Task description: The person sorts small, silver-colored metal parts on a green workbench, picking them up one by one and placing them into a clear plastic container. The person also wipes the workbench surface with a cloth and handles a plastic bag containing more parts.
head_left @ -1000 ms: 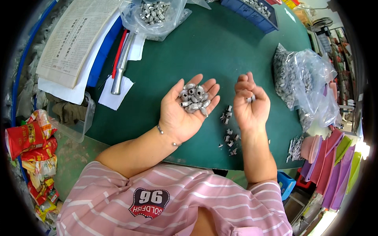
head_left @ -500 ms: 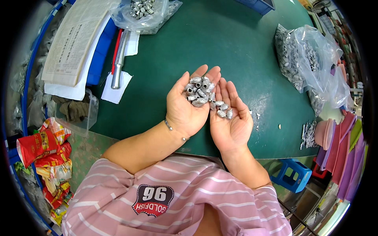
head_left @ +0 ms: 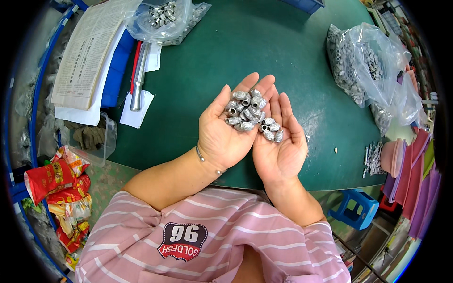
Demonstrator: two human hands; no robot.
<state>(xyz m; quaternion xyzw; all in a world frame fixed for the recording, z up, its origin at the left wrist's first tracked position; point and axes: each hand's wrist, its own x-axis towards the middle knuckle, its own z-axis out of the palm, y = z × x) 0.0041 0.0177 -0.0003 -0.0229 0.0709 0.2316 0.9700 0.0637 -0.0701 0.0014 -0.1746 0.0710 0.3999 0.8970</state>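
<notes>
Both palms face up, side by side above the green table, with the edges of the hands touching. A heap of silver, hollow, patterned metal beads (head_left: 246, 112) rests on the palm and fingers of my left hand (head_left: 222, 141). Several more beads (head_left: 270, 129) of the same sort lie at the base of the fingers of my right hand (head_left: 282, 158). The fingers of each hand are extended and slightly cupped under the beads. A thin metal bangle (head_left: 200, 154) circles my left wrist.
The green table (head_left: 203, 70) carries a clear bag of metal pieces (head_left: 163, 21) far left and a larger one (head_left: 351, 66) at the right. A metal rod (head_left: 138, 80), a red stick and papers lie left, beside a blue bin (head_left: 117, 70). A blue stool (head_left: 355, 209) stands lower right.
My hands are still together, palms up, the right one slightly further right. The beads have shifted a little, those in the right hand now bunched closer together. The view has tilted slightly.
</notes>
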